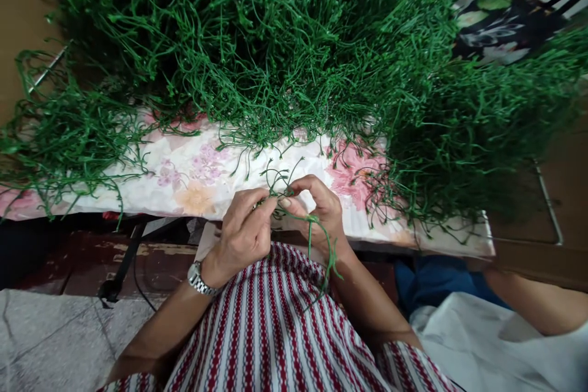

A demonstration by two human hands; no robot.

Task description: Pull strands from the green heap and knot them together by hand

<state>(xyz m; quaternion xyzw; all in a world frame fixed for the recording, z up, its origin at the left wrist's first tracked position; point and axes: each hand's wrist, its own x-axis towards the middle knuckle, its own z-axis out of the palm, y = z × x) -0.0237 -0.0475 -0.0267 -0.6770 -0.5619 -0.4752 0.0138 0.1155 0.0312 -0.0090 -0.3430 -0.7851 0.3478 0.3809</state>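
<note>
A big heap of thin green plastic stems [275,43] covers a table spread with a floral cloth [193,177]. Both hands meet at the table's near edge, above my lap in a red-and-white striped garment [275,331]. My left hand [243,229], with a metal wristwatch [198,278], pinches a small bunch of green stems [280,187] between thumb and fingers. My right hand [319,211] grips the same bunch from the other side; loose stem ends [328,257] hang down over its wrist.
A dark floral bag [500,21] with black straps sits at the far right. More green stems [482,128] spill over the table's right side. Another person's arm and white clothing [505,343] are at lower right. Grey tiled floor [46,337] lies at lower left.
</note>
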